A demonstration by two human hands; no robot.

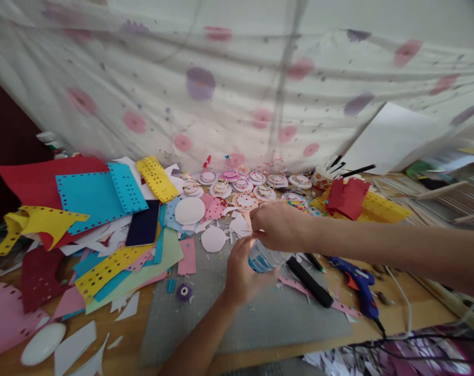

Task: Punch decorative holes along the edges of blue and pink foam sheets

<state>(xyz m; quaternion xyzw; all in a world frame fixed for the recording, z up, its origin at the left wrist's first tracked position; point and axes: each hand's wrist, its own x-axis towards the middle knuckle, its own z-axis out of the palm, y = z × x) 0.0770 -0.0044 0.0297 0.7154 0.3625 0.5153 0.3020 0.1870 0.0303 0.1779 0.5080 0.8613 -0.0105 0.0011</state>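
My left hand [240, 270] is wrapped round a small clear container [262, 257] with something blue in or on it. Just above its top, my right hand [278, 224] has its fingers pinched together; a thin pale sliver shows by the fingertips, too blurred to name. Both hands are over a grey cutting mat [268, 334]. Left of them lie a white paper disc [213, 238] and a thicker white round piece [189, 210]. Behind my hands stand several small layered paper discs [265, 192] decorated with coloured bits.
Hole-punched coloured sheets [90, 196] and a dark phone [143, 223] crowd the left side. To the right are a black cylindrical tool [309, 282] and a blue glue gun [359, 289] with its cord. Pens stand in a cup [322, 178] near the curtain [237, 94].
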